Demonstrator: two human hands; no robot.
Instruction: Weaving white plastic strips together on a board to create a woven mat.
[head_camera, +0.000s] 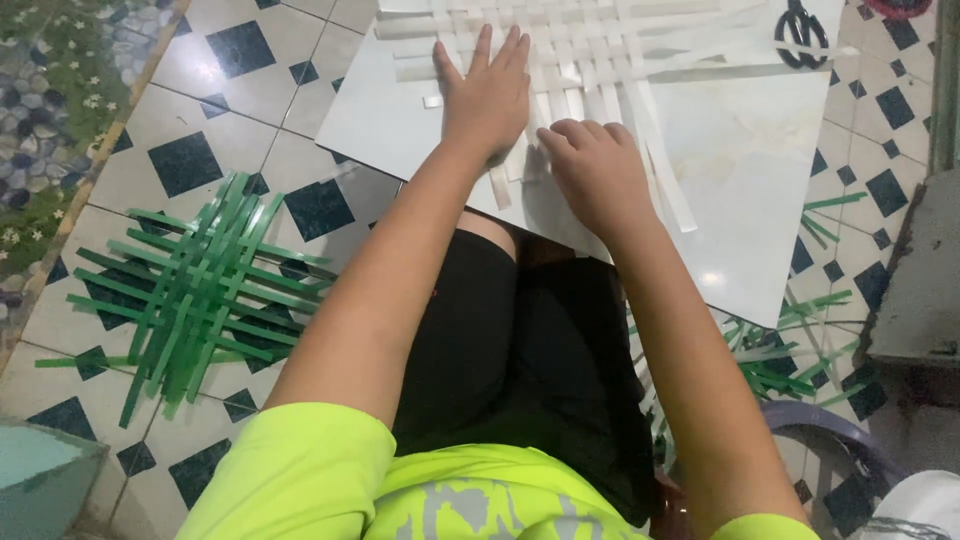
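One white strip mat (570, 60), upper centre, partly woven, ends loose | left hand (487, 95) flat on it | right hand (595, 170) curled, pinching a strip | green mat (200, 290) at left, woven.

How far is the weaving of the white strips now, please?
Done: a green woven mat lies finished-looking on the floor tiles, and the middle of the white strip weave is already interlaced on the white board. In hand: the left hand presses the weave flat while the right hand works a strip. Left: long loose white ends remain unwoven.
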